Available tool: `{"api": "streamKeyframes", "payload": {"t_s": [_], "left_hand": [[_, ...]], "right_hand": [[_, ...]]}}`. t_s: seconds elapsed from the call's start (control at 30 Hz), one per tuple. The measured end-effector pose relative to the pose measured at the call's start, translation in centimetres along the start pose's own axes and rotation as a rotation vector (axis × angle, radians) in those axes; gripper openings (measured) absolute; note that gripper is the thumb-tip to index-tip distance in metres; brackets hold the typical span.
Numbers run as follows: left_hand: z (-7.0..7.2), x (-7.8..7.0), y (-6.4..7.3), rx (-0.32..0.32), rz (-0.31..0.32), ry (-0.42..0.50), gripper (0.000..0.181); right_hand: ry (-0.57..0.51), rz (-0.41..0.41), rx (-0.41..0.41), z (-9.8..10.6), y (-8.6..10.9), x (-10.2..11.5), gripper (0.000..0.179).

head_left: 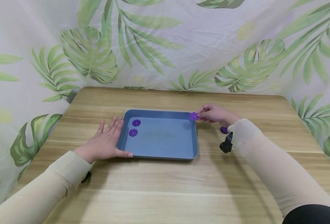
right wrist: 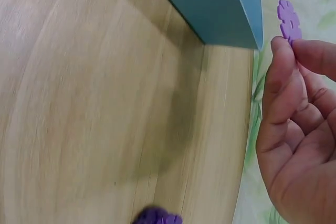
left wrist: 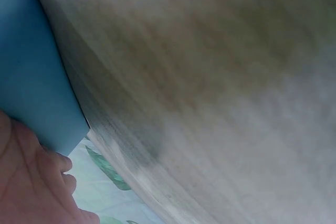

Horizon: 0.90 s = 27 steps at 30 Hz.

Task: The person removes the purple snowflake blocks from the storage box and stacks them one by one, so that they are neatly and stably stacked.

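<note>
A shallow blue tray (head_left: 165,146) lies on the wooden table. Two purple notched discs, shaped like flat flowers, lie inside near its left end: an upper disc (head_left: 136,123) and a lower disc (head_left: 133,132). My left hand (head_left: 106,144) rests flat along the tray's left side, fingers straight, thumb at the front rim. Between thumb and forefinger, my right hand (head_left: 215,114) pinches another purple notched disc (right wrist: 290,20) by its edge. In the head view that disc overlaps the tray's back right corner.
More purple discs (right wrist: 157,216) lie on the table right of the tray, partly hidden by the right sleeve in the head view. A black wrist camera (head_left: 226,143) hangs under the right cuff. Leaf-patterned cloth (head_left: 153,46) hangs behind the wooden table (head_left: 165,193).
</note>
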<state>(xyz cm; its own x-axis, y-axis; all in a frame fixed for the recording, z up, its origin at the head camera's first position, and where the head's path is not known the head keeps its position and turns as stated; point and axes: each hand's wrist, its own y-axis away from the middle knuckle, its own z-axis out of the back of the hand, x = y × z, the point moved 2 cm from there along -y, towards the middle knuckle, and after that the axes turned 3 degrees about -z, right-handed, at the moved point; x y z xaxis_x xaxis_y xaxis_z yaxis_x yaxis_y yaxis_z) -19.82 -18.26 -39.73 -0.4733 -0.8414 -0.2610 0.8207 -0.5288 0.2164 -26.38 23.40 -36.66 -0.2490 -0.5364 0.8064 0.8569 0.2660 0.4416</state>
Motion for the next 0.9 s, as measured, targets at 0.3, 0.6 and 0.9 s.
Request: {"api": "streamKeyframes", "payload": {"t_s": [0.3,0.6,0.9], "left_hand": [[0.0,-0.1,-0.1,-0.003,0.001,0.009,0.142],[0.2,-0.1,-0.1,0.009,0.006,0.009,0.143],[0.0,0.0,-0.2,0.012,0.007,0.002,0.144]], "right_hand": [[-0.014,-0.019,-0.032,1.9,1.1,-1.3,0.021],[0.003,-0.027,-0.033,3.7,2.2,-2.9,0.026],[-0.010,-0.052,-0.048,4.8,3.0,-4.0,0.027]]}}
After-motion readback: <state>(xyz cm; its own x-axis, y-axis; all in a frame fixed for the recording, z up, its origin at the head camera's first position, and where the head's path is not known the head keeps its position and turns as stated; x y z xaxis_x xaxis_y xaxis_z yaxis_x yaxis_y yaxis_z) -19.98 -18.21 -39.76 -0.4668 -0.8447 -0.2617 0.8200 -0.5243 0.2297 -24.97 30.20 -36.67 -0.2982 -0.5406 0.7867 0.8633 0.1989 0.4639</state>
